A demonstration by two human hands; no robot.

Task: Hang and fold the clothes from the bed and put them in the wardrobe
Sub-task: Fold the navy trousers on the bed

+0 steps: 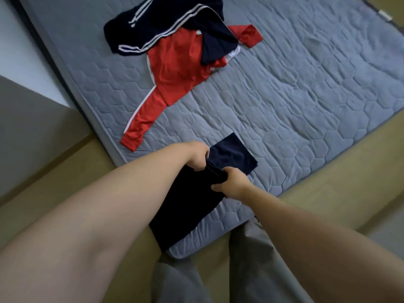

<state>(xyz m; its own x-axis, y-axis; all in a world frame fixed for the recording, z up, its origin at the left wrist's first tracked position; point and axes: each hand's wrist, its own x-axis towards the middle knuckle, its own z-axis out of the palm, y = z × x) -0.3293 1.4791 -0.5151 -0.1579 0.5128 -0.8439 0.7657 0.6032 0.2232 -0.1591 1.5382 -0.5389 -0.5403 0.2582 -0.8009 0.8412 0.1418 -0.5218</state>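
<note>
A dark navy garment [190,206] lies lengthwise on the near corner of the grey quilted mattress [306,106]. My left hand [197,157] grips a fold at its middle from the left. My right hand [231,182] grips the same bunched fold from the right. The far end of the garment [234,153] lies flat beyond my hands. Farther up the mattress a red jacket with white stripes [175,68] lies spread, one sleeve stretched toward me. A navy garment with white stripes [157,25] lies partly over it.
The mattress sits low on a tan wooden floor [65,182], its near corner just in front of my grey-trousered legs [244,259]. A pale wall [17,51] runs along the left. The right half of the mattress is bare quilting.
</note>
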